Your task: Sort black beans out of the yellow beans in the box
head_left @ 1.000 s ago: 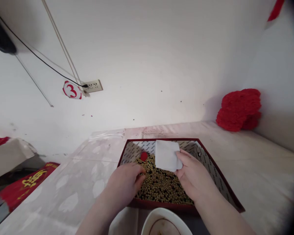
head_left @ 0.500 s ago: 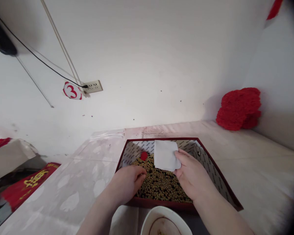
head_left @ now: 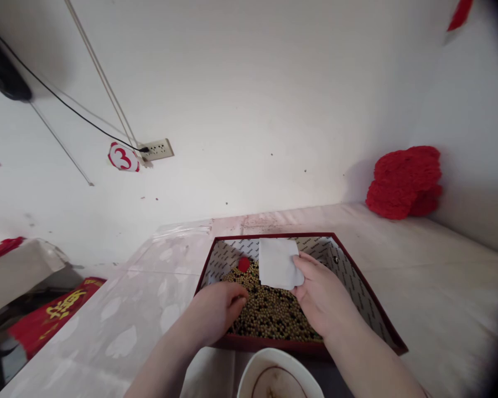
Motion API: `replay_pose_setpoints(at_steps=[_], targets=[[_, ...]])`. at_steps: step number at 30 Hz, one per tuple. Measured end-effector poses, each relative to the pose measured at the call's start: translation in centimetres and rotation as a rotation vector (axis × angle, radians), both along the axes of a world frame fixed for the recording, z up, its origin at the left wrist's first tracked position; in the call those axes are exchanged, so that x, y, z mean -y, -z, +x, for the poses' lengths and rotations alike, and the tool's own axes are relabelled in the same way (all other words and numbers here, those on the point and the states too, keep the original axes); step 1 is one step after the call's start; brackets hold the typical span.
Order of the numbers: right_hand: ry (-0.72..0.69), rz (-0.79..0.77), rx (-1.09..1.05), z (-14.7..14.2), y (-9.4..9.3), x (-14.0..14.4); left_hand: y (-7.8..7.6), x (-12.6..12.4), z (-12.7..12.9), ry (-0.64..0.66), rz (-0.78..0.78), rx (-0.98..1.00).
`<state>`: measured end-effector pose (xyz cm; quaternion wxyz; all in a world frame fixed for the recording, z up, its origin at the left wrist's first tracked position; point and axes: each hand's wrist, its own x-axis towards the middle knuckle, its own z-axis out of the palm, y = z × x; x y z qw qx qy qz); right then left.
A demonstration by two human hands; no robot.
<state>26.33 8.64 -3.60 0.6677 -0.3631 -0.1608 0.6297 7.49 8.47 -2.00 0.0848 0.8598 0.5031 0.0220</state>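
On the bench (head_left: 419,287), the box (head_left: 369,309) sits right in front of us, beans (head_left: 269,315) piled at its near end, a bowl (head_left: 274,376) just below its near rim. Little has changed over the last second: view drifted a bit, both hands kept their places, so the sorting goes on. Left hand (head_left: 213,309) is curled, fingertips pinched in the beans at the left edge. Right hand (head_left: 321,296) holds the white paper (head_left: 276,262) by its corner, over the beans. Red bead (head_left: 243,263) lies beside the paper, untouched.
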Motion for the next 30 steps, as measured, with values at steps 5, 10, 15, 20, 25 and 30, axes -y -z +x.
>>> replay_pose_setpoints(at_steps=[5, 10, 15, 20, 25, 30], targets=[[0.005, 0.000, -0.028, 0.1, -0.1, -0.1, 0.2, -1.2, 0.3, 0.060, -0.019, -0.127], [0.008, 0.010, -0.042, 0.0, -0.2, -0.1, 0.4, -2.7, 1.7, 0.174, -0.101, -0.333], [-0.018, 0.036, -0.063, 0.1, -0.3, 0.1, 0.6, -2.9, 3.0, 0.204, -0.144, -0.496], [-0.021, 0.039, -0.067, 0.2, 0.1, -0.2, 1.0, -2.8, 3.4, 0.181, -0.217, -0.613], [-0.024, 0.033, -0.066, 0.1, 0.4, -0.4, 1.2, -2.6, 3.4, 0.157, -0.206, -0.652], [-0.020, 0.018, -0.056, 0.2, 0.2, -0.3, 0.2, -2.7, 3.2, 0.058, -0.033, -0.566]])
